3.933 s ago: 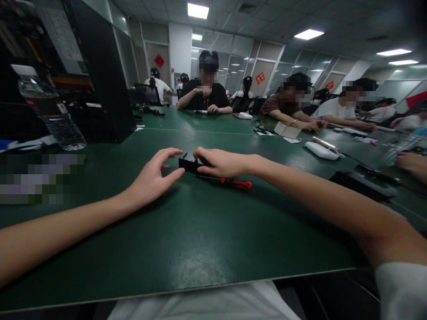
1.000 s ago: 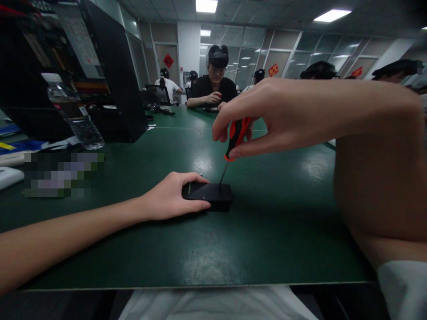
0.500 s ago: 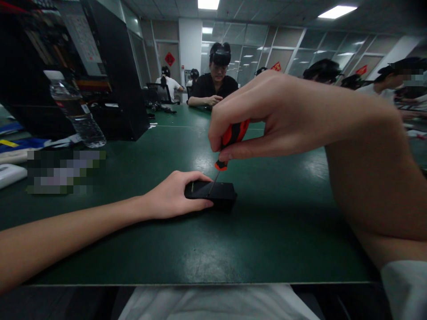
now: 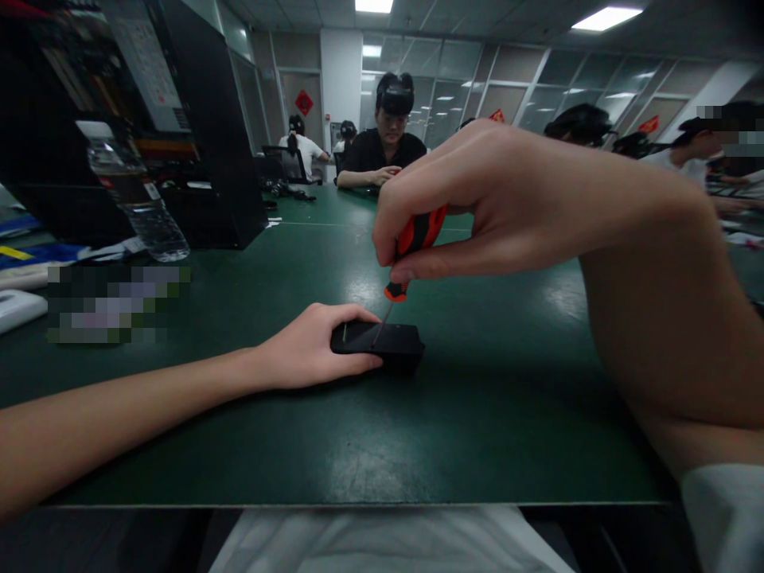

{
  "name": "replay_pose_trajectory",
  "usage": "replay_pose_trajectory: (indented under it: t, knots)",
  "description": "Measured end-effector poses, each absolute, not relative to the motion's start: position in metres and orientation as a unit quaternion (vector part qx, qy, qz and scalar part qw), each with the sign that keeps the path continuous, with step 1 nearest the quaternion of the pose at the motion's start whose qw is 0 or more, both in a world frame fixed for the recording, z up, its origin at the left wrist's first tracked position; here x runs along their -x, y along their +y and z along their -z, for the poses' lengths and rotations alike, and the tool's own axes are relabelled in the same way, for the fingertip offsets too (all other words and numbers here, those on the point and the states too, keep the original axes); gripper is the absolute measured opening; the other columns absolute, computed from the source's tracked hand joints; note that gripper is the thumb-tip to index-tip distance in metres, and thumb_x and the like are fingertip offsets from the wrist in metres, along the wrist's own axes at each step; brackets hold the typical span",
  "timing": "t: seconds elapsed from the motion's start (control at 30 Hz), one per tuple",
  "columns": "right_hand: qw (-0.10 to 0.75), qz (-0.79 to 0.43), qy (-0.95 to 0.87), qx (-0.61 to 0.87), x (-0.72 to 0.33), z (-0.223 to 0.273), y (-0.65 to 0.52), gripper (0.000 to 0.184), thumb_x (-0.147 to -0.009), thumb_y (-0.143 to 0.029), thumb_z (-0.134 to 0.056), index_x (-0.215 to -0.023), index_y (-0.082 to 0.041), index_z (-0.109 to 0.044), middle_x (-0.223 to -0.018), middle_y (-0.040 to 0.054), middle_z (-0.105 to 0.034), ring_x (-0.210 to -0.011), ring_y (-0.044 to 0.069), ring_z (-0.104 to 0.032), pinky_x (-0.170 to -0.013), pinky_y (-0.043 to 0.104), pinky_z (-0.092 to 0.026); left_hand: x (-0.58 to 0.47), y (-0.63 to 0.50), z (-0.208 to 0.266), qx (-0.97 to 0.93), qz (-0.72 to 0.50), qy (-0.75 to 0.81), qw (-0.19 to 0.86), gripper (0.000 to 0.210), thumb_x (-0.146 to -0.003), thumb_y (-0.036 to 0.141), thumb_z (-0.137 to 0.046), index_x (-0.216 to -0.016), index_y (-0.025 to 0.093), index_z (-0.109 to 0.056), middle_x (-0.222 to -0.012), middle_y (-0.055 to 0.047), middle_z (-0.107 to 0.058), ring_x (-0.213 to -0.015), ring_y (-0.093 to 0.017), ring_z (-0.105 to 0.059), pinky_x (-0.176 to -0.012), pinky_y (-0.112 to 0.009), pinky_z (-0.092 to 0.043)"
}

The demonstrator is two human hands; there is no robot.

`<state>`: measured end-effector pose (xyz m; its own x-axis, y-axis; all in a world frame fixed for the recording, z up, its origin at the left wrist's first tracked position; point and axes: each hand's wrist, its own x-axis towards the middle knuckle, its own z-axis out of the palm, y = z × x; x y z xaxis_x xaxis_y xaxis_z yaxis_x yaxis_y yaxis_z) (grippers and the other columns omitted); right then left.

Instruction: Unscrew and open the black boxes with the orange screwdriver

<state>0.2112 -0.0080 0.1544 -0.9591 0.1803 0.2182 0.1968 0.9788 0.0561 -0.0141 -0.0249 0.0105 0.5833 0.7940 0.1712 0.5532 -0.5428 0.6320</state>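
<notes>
A small black box-shaped device (image 4: 401, 342) lies on the green tabletop (image 4: 358, 446). Thumb and fingers of my left hand (image 4: 313, 348) grip its left end from both sides. Above it, my right hand (image 4: 471, 207) is closed around the red and black handle of a screwdriver (image 4: 422, 231). The thin metal shaft slants down to the left, and its tip meets the top face of the device. Whether a screw sits under the tip is too small to tell.
At the left stand a clear plastic bottle (image 4: 140, 199) and an open black computer case (image 4: 208, 135). A blurred-out flat item (image 4: 119, 306) and a white object (image 4: 21, 310) lie nearer. A person in black (image 4: 387, 147) sits across the table; others work at the right.
Both hands, the device and the screwdriver keep almost the same places. The view has shifted very slightly.
</notes>
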Motion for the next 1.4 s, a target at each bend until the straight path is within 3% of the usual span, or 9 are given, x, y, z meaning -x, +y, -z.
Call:
replay_pose_trajectory:
  t: [0.4,0.53,0.67,0.87,1.0,1.17,1.4]
  knots:
    - [0.099,0.002,-0.99,0.096,-0.21,-0.1544,-0.0079,0.016,-0.094,-0.038,-0.055,-0.096,-0.029,-0.069,-0.096,-0.001,-0.071,-0.091,0.018,-0.066,-0.08,0.03,-0.056,0.0143,-0.0247,-0.0098,-0.857,-0.221,0.387,0.258,0.045,-0.084,0.049,-0.07,-0.117,0.019,-0.068,-0.099,-0.003,-0.073,-0.086,-0.021,-0.068,-0.074,-0.029,-0.049]
    - [0.102,-0.004,-0.992,0.079,-0.2103,-0.155,-0.0111,0.02,-0.092,-0.028,-0.057,-0.109,-0.031,-0.067,-0.114,-0.0018,-0.069,-0.103,0.017,-0.065,-0.09,0.027,-0.055,0.0145,-0.0262,-0.0093,-0.864,-0.255,0.36,0.243,0.044,-0.085,0.043,-0.072,-0.121,0.019,-0.066,-0.112,-0.006,-0.072,-0.099,-0.023,-0.068,-0.088,-0.031,-0.051]
    - [0.093,-0.002,-0.991,0.098,-0.2091,-0.1537,-0.0129,0.027,-0.094,-0.04,-0.054,-0.117,-0.032,-0.067,-0.122,-0.0036,-0.067,-0.111,0.017,-0.063,-0.093,0.03,-0.056,0.014,-0.0256,-0.0067,-0.869,-0.34,0.296,0.207,0.032,-0.093,0.033,-0.063,-0.121,0.018,-0.067,-0.122,-0.009,-0.071,-0.112,-0.023,-0.066,-0.1,-0.034,-0.05]
    - [0.106,0.038,-0.987,0.117,-0.2064,-0.1521,-0.0128,0.041,-0.1,-0.049,-0.039,-0.12,-0.027,-0.067,-0.126,-0.005,-0.065,-0.109,0.013,-0.064,-0.091,0.026,-0.054,0.0111,-0.0242,-0.0049,-0.883,-0.383,0.206,0.176,0.02,-0.097,0.016,-0.054,-0.101,0.016,-0.074,-0.111,-0.009,-0.073,-0.105,-0.019,-0.069,-0.096,-0.029,-0.053]
    - [0.102,0.029,-0.99,0.095,-0.2064,-0.1523,-0.0142,0.044,-0.099,-0.052,-0.038,-0.123,-0.027,-0.066,-0.133,-0.0043,-0.06,-0.116,0.015,-0.06,-0.095,0.029,-0.054,0.0116,-0.0255,-0.0054,-0.884,-0.378,0.213,0.174,0.019,-0.096,0.015,-0.054,-0.099,0.016,-0.074,-0.11,-0.009,-0.072,-0.103,-0.018,-0.07,-0.095,-0.029,-0.053]
    - [0.122,0.052,-0.986,0.1,-0.2048,-0.1499,-0.0129,0.041,-0.098,-0.049,-0.044,-0.124,-0.025,-0.065,-0.124,-0.0038,-0.065,-0.11,0.015,-0.062,-0.092,0.029,-0.054,0.0123,-0.0253,-0.0046,-0.884,-0.377,0.21,0.177,0.019,-0.097,0.015,-0.054,-0.099,0.015,-0.073,-0.112,-0.01,-0.072,-0.103,-0.018,-0.07,-0.095,-0.029,-0.054]
    - [0.115,0.069,-0.989,0.06,-0.2044,-0.1498,-0.0166,0.04,-0.099,-0.046,-0.042,-0.121,-0.022,-0.065,-0.128,-0.0014,-0.061,-0.116,0.015,-0.059,-0.093,0.029,-0.053,0.0112,-0.0269,-0.006,-0.889,-0.371,0.21,0.168,0.019,-0.096,0.015,-0.054,-0.097,0.015,-0.073,-0.111,-0.01,-0.071,-0.103,-0.018,-0.069,-0.095,-0.028,-0.053]
